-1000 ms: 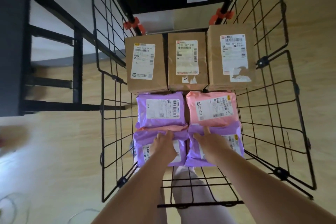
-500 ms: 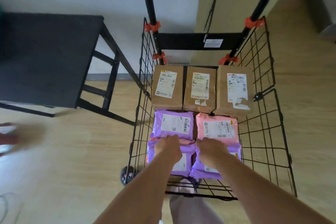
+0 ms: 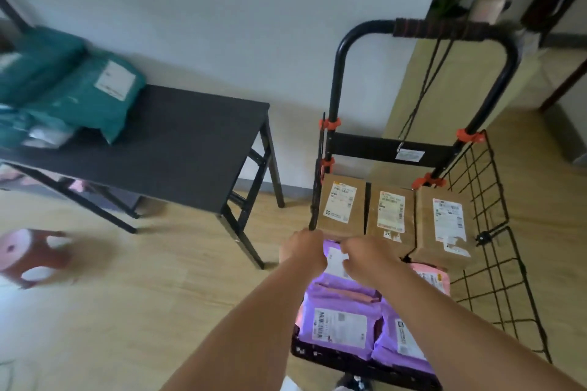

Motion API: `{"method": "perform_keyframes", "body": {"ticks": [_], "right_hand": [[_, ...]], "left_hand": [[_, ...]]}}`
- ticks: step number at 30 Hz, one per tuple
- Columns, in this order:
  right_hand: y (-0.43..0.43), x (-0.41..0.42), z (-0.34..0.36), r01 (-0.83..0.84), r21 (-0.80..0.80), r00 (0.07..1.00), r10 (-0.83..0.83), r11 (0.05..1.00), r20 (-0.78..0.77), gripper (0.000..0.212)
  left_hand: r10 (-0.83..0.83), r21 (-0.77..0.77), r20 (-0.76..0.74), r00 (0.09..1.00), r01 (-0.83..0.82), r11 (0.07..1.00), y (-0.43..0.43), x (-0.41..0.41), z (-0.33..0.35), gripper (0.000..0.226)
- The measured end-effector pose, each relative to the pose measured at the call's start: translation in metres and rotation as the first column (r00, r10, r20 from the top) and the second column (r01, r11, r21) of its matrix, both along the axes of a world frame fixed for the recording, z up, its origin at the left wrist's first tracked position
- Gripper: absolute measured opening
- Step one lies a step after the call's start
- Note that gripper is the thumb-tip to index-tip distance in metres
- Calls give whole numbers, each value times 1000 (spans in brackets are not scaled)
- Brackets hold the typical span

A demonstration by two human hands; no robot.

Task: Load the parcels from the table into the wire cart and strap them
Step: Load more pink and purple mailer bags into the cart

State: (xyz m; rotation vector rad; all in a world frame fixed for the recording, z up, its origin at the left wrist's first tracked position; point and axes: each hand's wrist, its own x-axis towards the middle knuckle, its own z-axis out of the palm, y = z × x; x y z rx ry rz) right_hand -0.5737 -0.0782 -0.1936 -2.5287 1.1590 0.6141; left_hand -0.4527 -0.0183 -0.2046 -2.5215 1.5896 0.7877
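Note:
The black wire cart (image 3: 495, 251) stands on the floor to the right of the table. At its back sit three brown boxes (image 3: 390, 213) side by side. In front of them lie purple mailers (image 3: 340, 320) and a pink mailer (image 3: 432, 279). My left hand (image 3: 301, 252) and my right hand (image 3: 370, 255) hover close together over the far purple mailer, backs up, fingers loosely curled, with nothing visible in them. Green mailers (image 3: 79, 95) lie on the left end of the black table (image 3: 190, 143).
A black elastic cord (image 3: 422, 89) with a hook hangs from the cart's handle (image 3: 438, 28). A red plastic stool (image 3: 35, 254) stands on the wooden floor at the left. A wall runs behind the table and the cart.
My hands have lifted off the near purple mailers and moved up toward the far one. The view has tilted up and left, bringing the table's green mailers and the cart handle into sight.

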Motion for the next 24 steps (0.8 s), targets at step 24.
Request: {"method": "perform_keyframes", "body": {"ticks": [24], "right_hand": [[174, 314, 23, -195, -43, 973, 199, 980, 119, 19]], "left_hand": [[453, -34, -78, 888, -456, 889, 219, 309, 5, 36]]}}
